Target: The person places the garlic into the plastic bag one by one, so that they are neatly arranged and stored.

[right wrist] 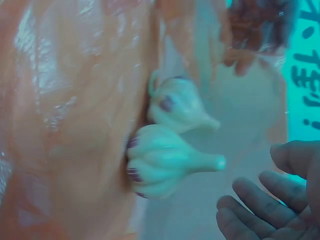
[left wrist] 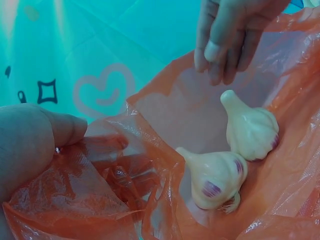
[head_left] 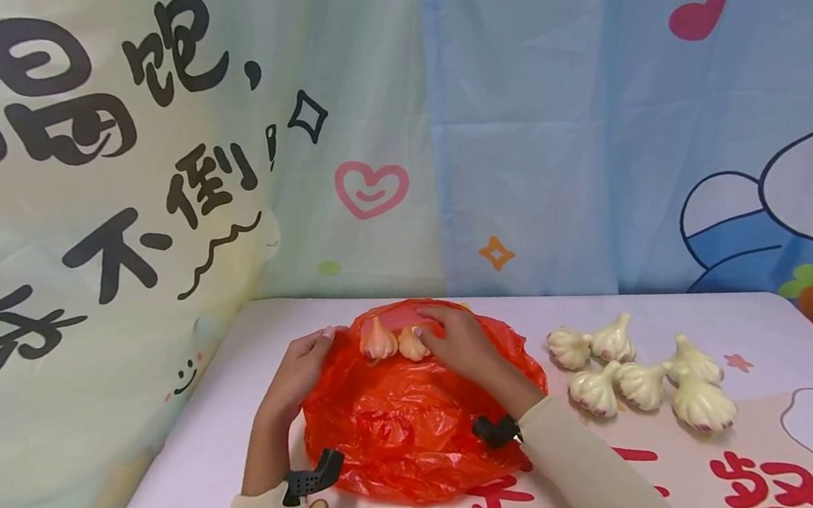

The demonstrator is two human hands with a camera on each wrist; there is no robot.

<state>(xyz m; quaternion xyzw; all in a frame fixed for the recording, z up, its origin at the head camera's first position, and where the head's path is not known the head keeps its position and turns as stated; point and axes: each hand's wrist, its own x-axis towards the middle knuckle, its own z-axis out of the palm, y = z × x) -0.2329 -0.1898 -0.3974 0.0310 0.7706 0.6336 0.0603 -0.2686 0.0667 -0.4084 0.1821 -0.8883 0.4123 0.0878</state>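
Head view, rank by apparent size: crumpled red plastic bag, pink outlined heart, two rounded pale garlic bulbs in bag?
1. Red plastic bag
2. Pink outlined heart
3. Left garlic bulb and right garlic bulb: too alike to rank

Lit brightly and evenly around left hand (head_left: pixel 303 366) and right hand (head_left: pixel 464 344) in the head view, glinting off red bag (head_left: pixel 410 423) between them. Tinted cyan in both wrist views, softly blurred beside right hand.
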